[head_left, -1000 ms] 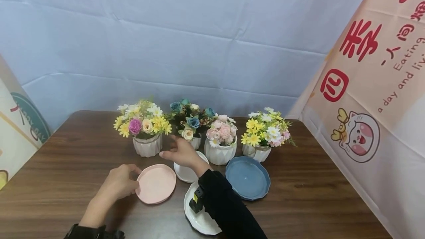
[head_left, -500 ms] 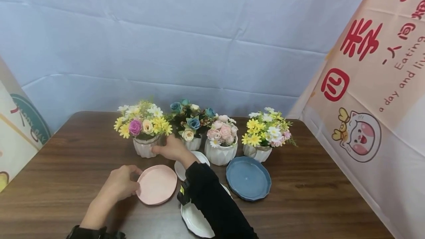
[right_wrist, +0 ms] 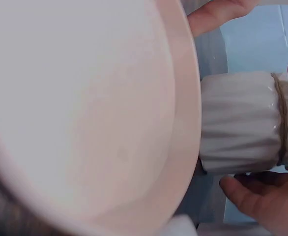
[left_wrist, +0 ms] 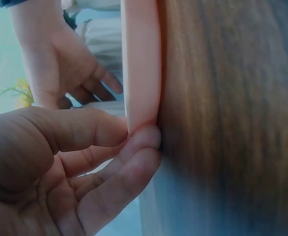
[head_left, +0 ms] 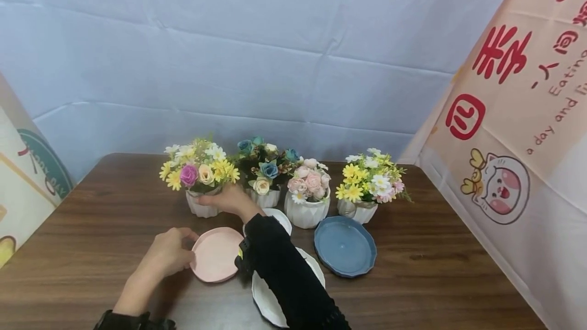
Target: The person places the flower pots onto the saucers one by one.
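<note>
Pale blue cloth hangs creased behind a dark wooden table [head_left: 91, 248], with printed banners leaning in from both sides. From the head view, four flower pots stand in a row at the far edge. The right hand [head_left: 229, 201] reaches across to the leftmost pot [head_left: 202, 207], a ribbed white one under yellow and purple blooms, and its fingers wrap the pot's right side; the thumb is out of sight. The left hand [head_left: 167, 257] pinches the left rim of a pink plate [head_left: 215, 254] lying flat near the front. A black sleeve [head_left: 284, 274] covers much of two white plates [head_left: 279, 216] behind and beside it. A blue plate [head_left: 345, 245] sits apart to the right, before the rightmost pot.

Seen from the left wrist, the pink plate [left_wrist: 141, 64] shows edge-on against the wood grain, the thumb above its rim and a fingertip [left_wrist: 144, 138] beneath it. The right hand [left_wrist: 60, 64] is blurred beyond, and the pot is mostly hidden behind it.

Up close in the right wrist view, the pink plate [right_wrist: 85, 113] fills most of the frame, out of focus. Past its rim is the ribbed pot [right_wrist: 242, 123] with a twine band, the palm [right_wrist: 262, 196] close on one side and a fingertip just showing on the other. Whether they press it is hard to tell here.
</note>
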Available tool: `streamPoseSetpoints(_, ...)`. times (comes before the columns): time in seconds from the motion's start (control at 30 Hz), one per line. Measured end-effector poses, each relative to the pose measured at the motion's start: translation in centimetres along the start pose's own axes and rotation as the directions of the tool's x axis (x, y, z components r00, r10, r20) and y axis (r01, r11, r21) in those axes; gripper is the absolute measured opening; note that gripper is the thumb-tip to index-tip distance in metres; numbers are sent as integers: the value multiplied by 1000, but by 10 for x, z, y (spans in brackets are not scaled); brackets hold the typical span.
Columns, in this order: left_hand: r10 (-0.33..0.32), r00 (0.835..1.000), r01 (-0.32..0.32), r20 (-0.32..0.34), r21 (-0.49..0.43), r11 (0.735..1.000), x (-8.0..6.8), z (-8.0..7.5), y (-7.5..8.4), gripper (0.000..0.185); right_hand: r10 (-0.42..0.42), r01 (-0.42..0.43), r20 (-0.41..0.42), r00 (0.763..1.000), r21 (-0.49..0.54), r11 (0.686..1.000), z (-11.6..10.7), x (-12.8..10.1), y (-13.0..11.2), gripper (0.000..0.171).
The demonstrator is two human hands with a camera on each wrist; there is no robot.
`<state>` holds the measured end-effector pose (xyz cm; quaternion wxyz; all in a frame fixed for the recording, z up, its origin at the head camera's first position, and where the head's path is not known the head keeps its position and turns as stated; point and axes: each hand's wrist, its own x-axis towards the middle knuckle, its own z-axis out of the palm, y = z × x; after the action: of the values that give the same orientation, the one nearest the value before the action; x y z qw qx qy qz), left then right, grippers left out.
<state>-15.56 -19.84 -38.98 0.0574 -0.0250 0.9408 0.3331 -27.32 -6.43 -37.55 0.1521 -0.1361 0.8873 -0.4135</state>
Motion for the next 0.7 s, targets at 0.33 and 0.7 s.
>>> streamPoseSetpoints(0.33, -7, 1000, 7, -7, -1, 1000, 1, 1, 0, 42, -6, 4, -91, 996, -22, 1000, 6, 8, -3, 79)
streamPoseSetpoints(0.7, 41, 998, -39, -53, 23, 999, 2, -2, -1, 36, -4, 0, -39, 999, -104, 995, 2, 8, -5, 75)
